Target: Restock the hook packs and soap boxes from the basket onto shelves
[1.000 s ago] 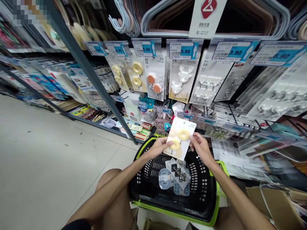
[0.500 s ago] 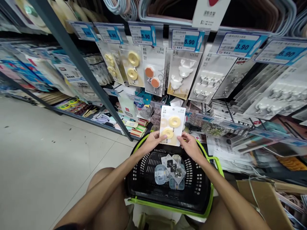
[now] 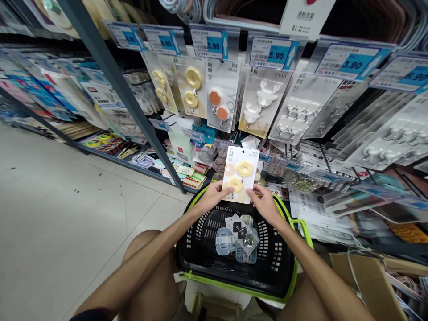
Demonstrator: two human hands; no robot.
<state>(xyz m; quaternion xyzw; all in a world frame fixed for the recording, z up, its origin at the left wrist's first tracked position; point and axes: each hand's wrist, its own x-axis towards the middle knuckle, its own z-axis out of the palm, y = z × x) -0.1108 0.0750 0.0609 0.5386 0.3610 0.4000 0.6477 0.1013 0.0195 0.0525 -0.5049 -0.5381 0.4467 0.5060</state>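
Both my hands hold a white card pack of two yellow ring-shaped hooks [image 3: 240, 174] upright above a shopping basket. My left hand [image 3: 213, 197] grips its lower left corner, with the thumb on the front. My right hand [image 3: 264, 203] pinches its lower right corner. Below them is a black basket with a green rim [image 3: 294, 272], resting in front of my knees. Inside it lie several small blister packs [image 3: 238, 240] of blue and dark hooks.
Packs of hooks hang on a store rack ahead: yellow rings [image 3: 191, 89], orange octagons [image 3: 219, 104], white hooks [image 3: 262, 102]. Price tags [image 3: 272, 52] run above them. A dark shelf post [image 3: 127, 98] slants to the floor. A cardboard box [image 3: 371, 281] sits at the right.
The pack went from tilted to upright and rose a little above the basket. My hands shifted to its lower corners. The view moved slightly.
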